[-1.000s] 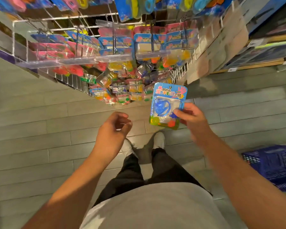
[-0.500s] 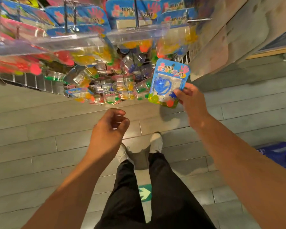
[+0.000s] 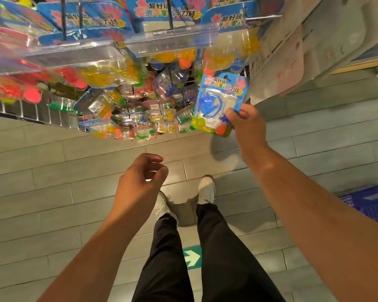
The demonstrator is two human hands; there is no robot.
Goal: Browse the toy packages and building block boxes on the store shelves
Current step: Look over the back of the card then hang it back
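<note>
**Blue toy pack held up by the hooks**

Blue card and clear plastic make up the toy pack. It has a blue hand toy and some little balls inside. The right hand pinches it at its lower right corner, with the thumb on the front. The pack is up in the air, just beside the hanging packs on the wire rack. The left hand is lower down, above the floor. Its fingers are loosely curled and it holds nothing.

What could go wrong? The pack is held only by one corner, so it could tip or slip and fall to the grey floor. It is also very near the other packs. A bump could set them swinging or knock one off its hook.

Some things are hard to see. The fingers behind the pack are hidden. The small hole at the top of the pack is tiny, so I cannot tell if it is near a hook. The packs deep in the rack are a jumble. The blue basket is cut off at the edge, so what is in it cannot be seen.
</note>
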